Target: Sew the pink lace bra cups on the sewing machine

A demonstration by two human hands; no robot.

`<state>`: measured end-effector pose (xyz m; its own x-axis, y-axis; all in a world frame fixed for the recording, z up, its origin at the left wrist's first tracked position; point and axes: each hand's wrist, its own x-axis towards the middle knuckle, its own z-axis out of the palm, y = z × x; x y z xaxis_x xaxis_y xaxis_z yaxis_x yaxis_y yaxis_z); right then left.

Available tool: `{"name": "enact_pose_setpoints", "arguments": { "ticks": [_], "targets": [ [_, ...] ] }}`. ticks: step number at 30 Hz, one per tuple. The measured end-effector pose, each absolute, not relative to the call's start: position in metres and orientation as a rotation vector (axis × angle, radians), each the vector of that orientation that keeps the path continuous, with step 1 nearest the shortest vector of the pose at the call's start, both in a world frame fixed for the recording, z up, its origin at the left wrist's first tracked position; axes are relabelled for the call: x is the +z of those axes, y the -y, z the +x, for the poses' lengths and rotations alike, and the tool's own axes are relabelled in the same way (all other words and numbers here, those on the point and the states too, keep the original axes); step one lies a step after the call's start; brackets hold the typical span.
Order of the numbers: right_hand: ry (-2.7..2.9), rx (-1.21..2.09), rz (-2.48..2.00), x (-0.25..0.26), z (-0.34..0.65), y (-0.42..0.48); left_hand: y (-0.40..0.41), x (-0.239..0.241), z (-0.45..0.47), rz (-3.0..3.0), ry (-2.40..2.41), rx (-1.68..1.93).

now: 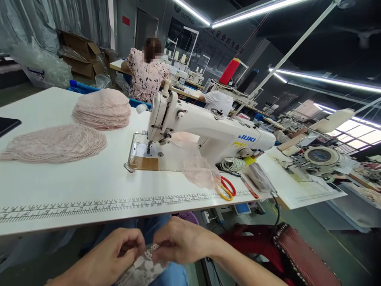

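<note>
Below the table's front edge, my left hand (114, 254) and my right hand (178, 240) meet over my lap. Both pinch a small piece of pale lace fabric (143, 268), whose lower part hangs between them over my blue trousers. The fingers of both hands are curled closed on the lace. Ahead on the white table (74, 186) stands a white Juki sewing machine (208, 129), well beyond my hands. Another pale pink lace piece (198, 171) lies to the right of its needle plate.
Two stacks of pink lace pieces (102, 109) (56, 143) lie on the table's left. Scissors with red and yellow handles (226, 187) sit near the right front edge. A ruler is printed along the front edge. A person in a floral top (145, 75) sits beyond. A red-brown padded seat (297, 254) is at lower right.
</note>
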<state>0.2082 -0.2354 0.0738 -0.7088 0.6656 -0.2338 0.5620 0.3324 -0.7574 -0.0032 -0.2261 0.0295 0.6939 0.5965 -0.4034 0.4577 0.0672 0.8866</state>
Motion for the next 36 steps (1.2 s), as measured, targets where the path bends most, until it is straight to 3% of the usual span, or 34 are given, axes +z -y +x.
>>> {"name": "enact_pose_setpoints", "arguments": {
  "ticks": [7,16,22,36],
  "targets": [
    [2.706,1.173,-1.212,0.071,0.2,0.232,0.231,0.031,-0.016,1.66,-0.858,0.215],
    [2.935,0.946,-1.276,0.075,0.195,0.237,0.235,0.019,-0.007,1.992,-0.926,0.066],
    [2.927,0.994,-1.286,0.071,0.192,0.236,0.238,0.019,-0.018,1.859,-0.993,0.181],
    [3.061,0.879,-1.29,0.072,0.183,0.237,0.239,-0.01,-0.016,2.177,-0.957,-0.007]
  ]
}}
